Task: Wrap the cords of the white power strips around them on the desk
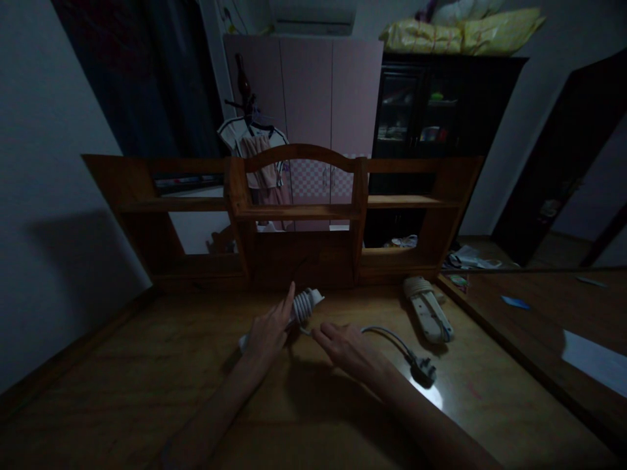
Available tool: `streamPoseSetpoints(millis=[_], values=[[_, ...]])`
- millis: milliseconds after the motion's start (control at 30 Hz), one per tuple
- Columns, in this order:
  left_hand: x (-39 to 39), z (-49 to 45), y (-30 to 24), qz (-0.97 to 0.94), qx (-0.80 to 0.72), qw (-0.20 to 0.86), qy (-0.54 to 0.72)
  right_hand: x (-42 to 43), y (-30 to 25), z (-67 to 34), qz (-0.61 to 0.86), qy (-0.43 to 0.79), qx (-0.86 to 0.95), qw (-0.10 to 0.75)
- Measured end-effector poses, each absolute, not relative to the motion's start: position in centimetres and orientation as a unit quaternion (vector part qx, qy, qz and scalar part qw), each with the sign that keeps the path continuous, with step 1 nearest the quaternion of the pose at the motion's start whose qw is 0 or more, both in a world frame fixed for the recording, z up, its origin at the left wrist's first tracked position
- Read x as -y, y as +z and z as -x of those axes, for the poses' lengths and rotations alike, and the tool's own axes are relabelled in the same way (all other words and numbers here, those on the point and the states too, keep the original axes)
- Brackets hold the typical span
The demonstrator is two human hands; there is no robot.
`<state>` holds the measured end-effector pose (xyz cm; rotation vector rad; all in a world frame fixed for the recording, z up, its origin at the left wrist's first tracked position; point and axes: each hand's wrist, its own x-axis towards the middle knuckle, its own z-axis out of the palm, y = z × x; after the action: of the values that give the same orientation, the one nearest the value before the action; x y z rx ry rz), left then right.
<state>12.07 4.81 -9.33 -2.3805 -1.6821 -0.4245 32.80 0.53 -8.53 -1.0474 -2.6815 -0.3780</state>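
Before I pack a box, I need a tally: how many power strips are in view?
2: one power strip held in the left hand, a second strip lying beyond the plug. More could be hidden.

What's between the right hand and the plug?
In the head view, a curved stretch of grey cord arcs over the tabletop from the right hand to the plug.

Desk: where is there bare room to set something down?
The desk is bare at left, between the wall and left forearm, and in the shadowed middle, between that and the right forearm. A smaller patch lies before the shelf, between the held coil and beige strip. It is crowded at right, where the plug and cord lie near that strip.
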Motion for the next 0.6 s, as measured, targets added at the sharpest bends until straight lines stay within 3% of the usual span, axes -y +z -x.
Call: streamPoseSetpoints(millis=[200, 367, 467, 600], values=[[-4.6, -13.1, -10.2, 0.865, 0.464, 0.153, -0.114, -0.8, -8.8, -33.3, 0.338, -0.169, 0.910, 0.173], [-4.4, -13.3, -10.4, 0.925, 0.322, 0.150, -0.134, -2.1, -8.6, -35.0, 0.362, -0.132, 0.887, 0.255], [-4.2, -13.6, -10.5, 0.941, 0.261, 0.154, -0.152, -2.5, -7.9, -35.9, 0.378, 0.006, 0.878, 0.293], [-3.7, -14.4, -10.3, 0.948, 0.222, 0.160, -0.165, -2.4, -6.8, -36.4, 0.366, 0.295, 0.814, 0.341]])
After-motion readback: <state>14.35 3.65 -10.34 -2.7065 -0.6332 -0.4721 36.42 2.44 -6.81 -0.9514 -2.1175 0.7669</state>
